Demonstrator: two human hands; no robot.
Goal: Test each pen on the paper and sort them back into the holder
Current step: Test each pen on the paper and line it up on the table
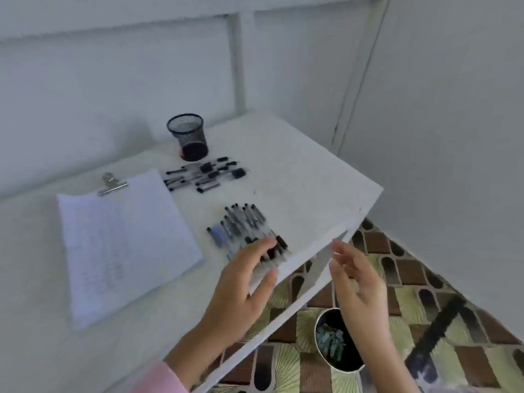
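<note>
Table carries paper at 9 o'clock. Left hand, fingers spread wide, is over near pens at 5 o'clock. Right hand, fingers loosely open, empty, past the table edge. Holder stands at 12 o'clock.

White worktop: mesh holder upright near far edge, loose pens just beside it, second pen cluster by right edge, clipped paper toward left.

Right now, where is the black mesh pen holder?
In the head view, the pen holder stands upright at the far side of the table, left of centre, just behind the farther scatter of pens.
</note>
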